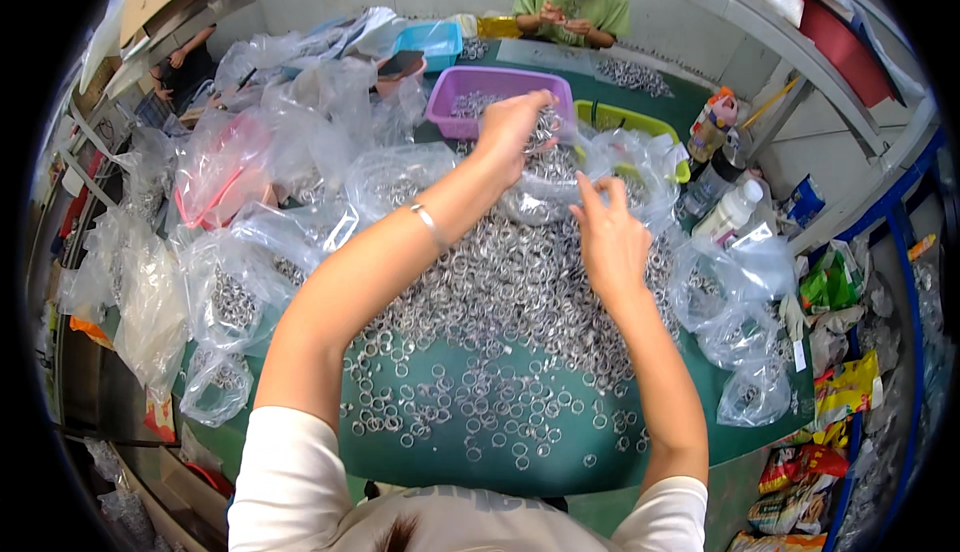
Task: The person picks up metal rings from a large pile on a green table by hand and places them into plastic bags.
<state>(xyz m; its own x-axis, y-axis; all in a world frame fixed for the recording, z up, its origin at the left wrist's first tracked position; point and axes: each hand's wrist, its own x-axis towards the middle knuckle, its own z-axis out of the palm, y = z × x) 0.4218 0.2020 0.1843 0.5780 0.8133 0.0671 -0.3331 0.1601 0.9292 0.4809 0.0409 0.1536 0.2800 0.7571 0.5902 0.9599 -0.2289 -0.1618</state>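
Observation:
My left hand (512, 128) reaches forward and grips the top of a clear plastic bag (560, 167) holding small metal rings. My right hand (607, 237) holds the same bag's near side, fingers pinching the plastic. Under both hands lies a big heap of silver metal rings (500, 292) on a green table (450, 457). Loose rings are scattered toward the near edge. A thin bracelet sits on my left wrist.
Several clear bags of rings (230, 302) crowd the left and right sides. A purple tub (495, 87), a blue tub (432, 42) and a yellow-green tub (625, 120) stand behind. Bottles (725, 207) stand at right. A person in a green shirt (572, 7) works across the table.

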